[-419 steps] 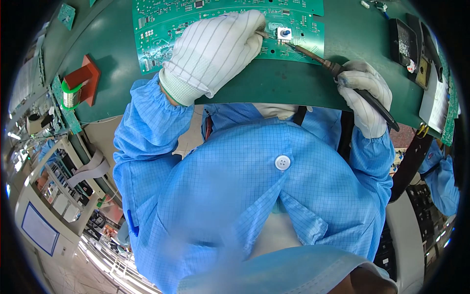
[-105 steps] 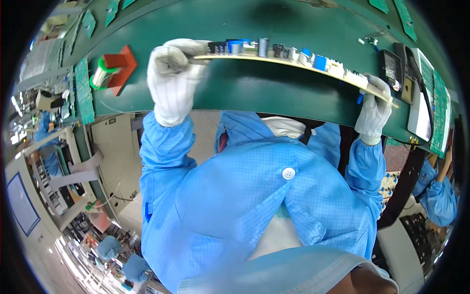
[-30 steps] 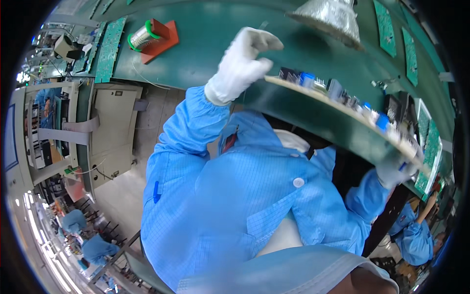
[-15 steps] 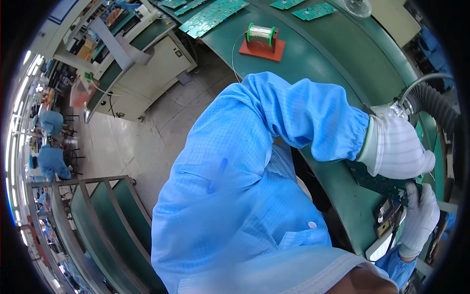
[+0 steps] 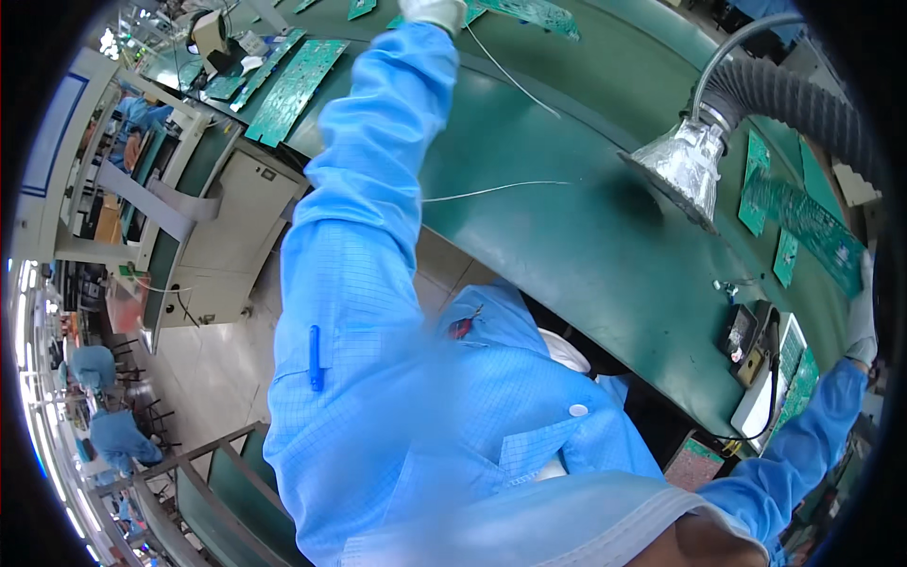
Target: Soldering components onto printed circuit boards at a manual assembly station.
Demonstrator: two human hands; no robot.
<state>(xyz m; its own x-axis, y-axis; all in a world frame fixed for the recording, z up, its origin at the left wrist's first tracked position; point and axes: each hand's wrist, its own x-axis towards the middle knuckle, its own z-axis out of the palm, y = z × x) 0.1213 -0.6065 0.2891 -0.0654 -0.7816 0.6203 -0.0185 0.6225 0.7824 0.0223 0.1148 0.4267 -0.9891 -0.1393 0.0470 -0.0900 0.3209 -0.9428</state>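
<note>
My left arm reaches far forward. The white-gloved left hand (image 5: 435,13) is cut off by the upper edge, so its fingers do not show. A thin pale wire (image 5: 510,71) trails down from beside this hand onto the bench, and a green circuit board (image 5: 540,14) lies just right of it. At the far right, my gloved right hand (image 5: 863,317) grips the end of a long green circuit board (image 5: 812,231). That board is slightly blurred and slants over smaller green boards (image 5: 753,184).
A foil-wrapped fume nozzle (image 5: 685,165) on a black ribbed hose (image 5: 794,94) hangs over the green bench (image 5: 539,217). A small black device (image 5: 746,331) sits near the right forearm. More boards (image 5: 298,90) lie at the far left. A metal-framed rack (image 5: 203,472) stands at lower left.
My left hand has left the circuit board and swung forward and left to the upper edge. My right hand has moved the board away to the right. The solder spool is out of sight.
</note>
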